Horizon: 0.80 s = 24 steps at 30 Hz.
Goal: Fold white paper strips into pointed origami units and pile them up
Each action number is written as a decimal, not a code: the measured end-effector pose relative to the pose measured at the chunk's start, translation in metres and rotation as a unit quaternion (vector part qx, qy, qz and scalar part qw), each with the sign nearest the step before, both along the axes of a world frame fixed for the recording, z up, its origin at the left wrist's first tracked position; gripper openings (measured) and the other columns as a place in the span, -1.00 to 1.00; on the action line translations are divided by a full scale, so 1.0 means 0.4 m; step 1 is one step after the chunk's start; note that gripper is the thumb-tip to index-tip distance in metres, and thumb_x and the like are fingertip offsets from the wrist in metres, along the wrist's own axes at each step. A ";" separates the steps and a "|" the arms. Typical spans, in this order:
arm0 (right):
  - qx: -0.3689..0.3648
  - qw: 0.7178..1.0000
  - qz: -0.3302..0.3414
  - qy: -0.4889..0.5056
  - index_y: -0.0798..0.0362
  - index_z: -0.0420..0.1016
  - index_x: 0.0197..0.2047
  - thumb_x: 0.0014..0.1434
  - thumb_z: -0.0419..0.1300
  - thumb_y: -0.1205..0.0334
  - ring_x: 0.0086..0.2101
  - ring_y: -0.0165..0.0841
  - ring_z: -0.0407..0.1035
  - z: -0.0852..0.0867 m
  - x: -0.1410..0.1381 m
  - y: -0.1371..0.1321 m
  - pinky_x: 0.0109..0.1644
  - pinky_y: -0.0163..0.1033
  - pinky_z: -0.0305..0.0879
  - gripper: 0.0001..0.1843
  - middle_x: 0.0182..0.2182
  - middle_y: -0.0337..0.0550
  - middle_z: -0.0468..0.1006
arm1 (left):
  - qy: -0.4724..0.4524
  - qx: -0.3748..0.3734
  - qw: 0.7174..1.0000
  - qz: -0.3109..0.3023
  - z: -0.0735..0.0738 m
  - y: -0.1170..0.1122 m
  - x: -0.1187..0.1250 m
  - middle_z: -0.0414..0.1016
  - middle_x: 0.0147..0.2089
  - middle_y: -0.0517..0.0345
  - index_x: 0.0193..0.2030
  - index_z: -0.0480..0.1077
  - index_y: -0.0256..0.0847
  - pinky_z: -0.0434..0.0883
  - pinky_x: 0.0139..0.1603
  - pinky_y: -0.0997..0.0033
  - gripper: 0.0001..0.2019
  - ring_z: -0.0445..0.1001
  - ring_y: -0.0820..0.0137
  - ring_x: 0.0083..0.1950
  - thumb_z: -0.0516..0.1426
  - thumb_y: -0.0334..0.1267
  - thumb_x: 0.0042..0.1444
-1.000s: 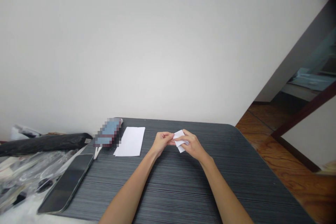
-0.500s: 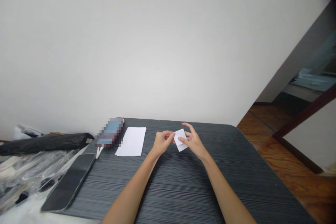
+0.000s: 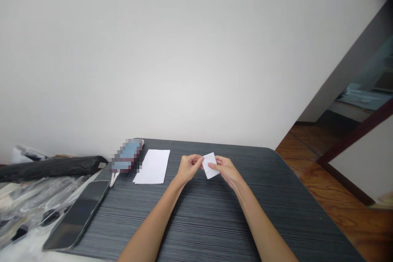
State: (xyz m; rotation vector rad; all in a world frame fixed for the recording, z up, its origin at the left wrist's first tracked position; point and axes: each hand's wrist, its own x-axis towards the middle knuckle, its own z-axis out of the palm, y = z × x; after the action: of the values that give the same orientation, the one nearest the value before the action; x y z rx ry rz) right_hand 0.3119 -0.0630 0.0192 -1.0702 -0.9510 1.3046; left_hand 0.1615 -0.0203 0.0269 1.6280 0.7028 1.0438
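A small folded piece of white paper (image 3: 210, 167) is held between my two hands above the dark table. My left hand (image 3: 189, 168) pinches its left edge between thumb and fingers. On the other side, my right hand (image 3: 226, 169) grips it, with the thumb lying flat across the front and the fingers behind. A fold line crosses the lower part of the paper. The fingertips behind it are partly hidden. To the left, a small stack of white paper sheets (image 3: 152, 166) lies flat on the table.
A phone-like dark slab (image 3: 78, 215) lies at the table's left edge. Behind it rests a blurred-out blue and red item (image 3: 127, 155) with a white strap (image 3: 114, 179). The dark table (image 3: 208, 229) meets a white wall. Plastic-wrapped things (image 3: 33, 204) lie at far left.
My right hand's raised index finger has come down, and its fingers have closed behind the folded paper. My left hand keeps its pinch. The view has shifted slightly.
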 end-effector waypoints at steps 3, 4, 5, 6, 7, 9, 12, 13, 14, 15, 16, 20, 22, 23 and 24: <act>-0.001 0.999 -0.019 -0.029 0.18 0.46 -0.33 -0.33 0.34 0.22 -0.44 -0.30 0.42 -0.001 -0.002 0.000 -0.36 -0.24 0.30 -0.59 -0.41 -0.05 0.54 | 0.015 0.020 1.000 0.002 -0.002 0.003 0.000 0.46 -0.51 0.09 -0.41 0.42 -0.32 0.37 -0.43 0.47 -0.76 0.42 0.41 -0.49 0.08 -0.15 -0.05; 0.003 0.999 -0.028 -0.039 0.18 0.47 -0.34 -0.34 0.34 0.21 -0.45 -0.30 0.42 -0.001 -0.005 0.000 -0.38 -0.25 0.30 -0.60 -0.42 -0.06 0.55 | 0.021 0.028 0.999 0.004 -0.004 0.005 0.001 0.46 -0.50 0.09 -0.41 0.42 -0.32 0.36 -0.43 0.48 -0.77 0.42 0.41 -0.48 0.10 -0.16 -0.07; 0.008 0.998 -0.037 -0.048 0.17 0.48 -0.36 -0.34 0.34 0.21 -0.46 -0.30 0.41 -0.001 -0.007 0.000 -0.39 -0.26 0.30 -0.62 -0.44 -0.07 0.55 | 0.028 0.035 0.999 0.008 -0.005 0.007 0.002 0.46 -0.50 0.10 -0.40 0.41 -0.32 0.36 -0.42 0.49 -0.78 0.41 0.42 -0.48 0.12 -0.17 -0.09; 0.013 0.997 -0.046 -0.058 0.17 0.48 -0.38 -0.34 0.34 0.21 -0.48 -0.31 0.41 0.000 -0.010 0.000 -0.40 -0.26 0.30 -0.63 -0.46 -0.08 0.55 | 0.035 0.039 0.999 0.012 -0.007 0.008 0.003 0.45 -0.50 0.10 -0.40 0.41 -0.32 0.35 -0.43 0.50 -0.78 0.41 0.43 -0.49 0.13 -0.18 -0.10; 0.018 0.996 -0.052 -0.068 0.17 0.48 -0.40 -0.34 0.33 0.20 -0.48 -0.31 0.41 0.000 -0.011 -0.001 -0.41 -0.27 0.29 -0.65 -0.47 -0.09 0.55 | 0.041 0.040 0.998 0.015 -0.008 0.010 0.004 0.45 -0.50 0.10 -0.40 0.41 -0.33 0.34 -0.45 0.51 -0.78 0.40 0.44 -0.50 0.13 -0.18 -0.10; 0.029 0.994 -0.054 -0.088 0.17 0.49 -0.41 -0.30 0.31 0.19 -0.49 -0.31 0.41 0.002 -0.010 -0.001 -0.41 -0.27 0.29 -0.68 -0.49 -0.09 0.55 | 0.050 0.034 0.998 0.016 -0.012 0.013 0.006 0.44 -0.52 0.11 -0.41 0.41 -0.34 0.31 -0.50 0.53 -0.77 0.36 0.47 -0.54 0.10 -0.17 -0.06; 0.041 0.992 -0.025 -0.120 0.18 0.49 -0.39 -0.21 0.26 0.15 -0.48 -0.29 0.41 0.006 0.004 -0.002 -0.39 -0.24 0.29 -0.70 -0.50 -0.08 0.54 | 0.065 0.034 0.997 0.012 -0.012 0.017 0.006 0.39 -0.59 0.15 -0.43 0.40 -0.35 0.27 -0.55 0.54 -0.74 0.32 0.50 -0.60 0.02 -0.17 0.01; 0.047 0.990 -0.017 -0.135 0.18 0.49 -0.38 -0.18 0.24 0.14 -0.48 -0.29 0.41 0.007 0.009 -0.002 -0.38 -0.23 0.30 -0.70 -0.50 -0.07 0.54 | 0.074 0.038 0.996 0.010 -0.011 0.019 0.005 0.38 -0.61 0.16 -0.42 0.40 -0.35 0.26 -0.55 0.55 -0.73 0.31 0.51 -0.61 0.00 -0.18 0.02; 0.056 0.986 -0.014 -0.157 0.18 0.49 -0.37 -0.16 0.22 0.14 -0.46 -0.27 0.41 0.008 0.015 -0.002 -0.37 -0.22 0.30 -0.71 -0.49 -0.07 0.54 | 0.086 0.047 0.995 0.008 -0.009 0.021 0.003 0.38 -0.61 0.17 -0.42 0.40 -0.35 0.25 -0.55 0.55 -0.72 0.30 0.51 -0.61 -0.01 -0.18 0.04; 0.068 0.980 -0.021 -0.185 0.17 0.49 -0.36 -0.13 0.20 0.14 -0.44 -0.26 0.41 0.008 0.020 -0.002 -0.36 -0.21 0.30 -0.72 -0.48 -0.07 0.54 | 0.100 0.061 0.993 0.007 -0.006 0.022 0.000 0.38 -0.61 0.17 -0.41 0.40 -0.34 0.25 -0.55 0.55 -0.72 0.30 0.52 -0.61 -0.03 -0.18 0.05; 0.083 0.971 -0.037 -0.222 0.15 0.50 -0.36 -0.11 0.18 0.15 -0.42 -0.26 0.41 0.008 0.023 -0.003 -0.34 -0.21 0.29 -0.74 -0.46 -0.07 0.54 | 0.118 0.084 0.989 0.009 -0.003 0.023 -0.004 0.39 -0.60 0.17 -0.42 0.41 -0.33 0.24 -0.53 0.55 -0.71 0.30 0.52 -0.60 -0.05 -0.18 0.06; 0.177 0.881 -0.142 -0.415 0.07 0.50 -0.38 0.00 0.12 0.20 -0.39 -0.30 0.35 0.007 0.024 -0.009 -0.28 -0.21 0.24 -0.82 -0.44 -0.09 0.49 | 0.178 0.175 0.968 0.028 0.004 0.026 -0.017 0.39 -0.58 0.19 -0.42 0.44 -0.28 0.22 -0.46 0.56 -0.70 0.30 0.51 -0.53 -0.05 -0.17 0.08; 0.229 0.823 -0.166 -0.493 0.05 0.49 -0.36 0.05 0.07 0.23 -0.38 -0.32 0.30 0.005 0.020 -0.012 -0.26 -0.20 0.20 -0.82 -0.46 -0.10 0.46 | 0.189 0.179 0.965 0.021 0.000 0.030 -0.021 0.39 -0.57 0.20 -0.31 0.44 -0.27 0.22 -0.46 0.56 -0.70 0.30 0.52 -0.53 -0.06 -0.17 0.09; 0.251 0.799 -0.163 -0.521 0.05 0.48 -0.34 0.08 0.05 0.25 -0.36 -0.32 0.27 0.002 0.018 -0.012 -0.25 -0.20 0.17 -0.81 -0.44 -0.11 0.46 | 0.197 0.181 0.964 0.014 -0.005 0.033 -0.022 0.40 -0.55 0.19 -0.25 0.43 -0.26 0.22 -0.46 0.57 -0.70 0.30 0.52 -0.52 -0.07 -0.18 0.10; 0.271 0.780 -0.153 -0.543 0.05 0.47 -0.33 0.10 0.02 0.28 -0.35 -0.32 0.25 -0.001 0.017 -0.013 -0.24 -0.19 0.15 -0.81 -0.42 -0.11 0.46 | 0.210 0.190 0.959 0.011 -0.011 0.035 -0.024 0.40 -0.52 0.19 -0.23 0.42 -0.24 0.22 -0.45 0.56 -0.71 0.31 0.51 -0.50 -0.07 -0.19 0.10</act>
State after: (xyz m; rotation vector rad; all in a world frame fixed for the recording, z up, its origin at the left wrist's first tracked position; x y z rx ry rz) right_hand 0.3187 -0.0680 0.0186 -1.4088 -1.7546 -0.0260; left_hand 0.1520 -0.0062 0.0226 2.2198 0.8315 0.8918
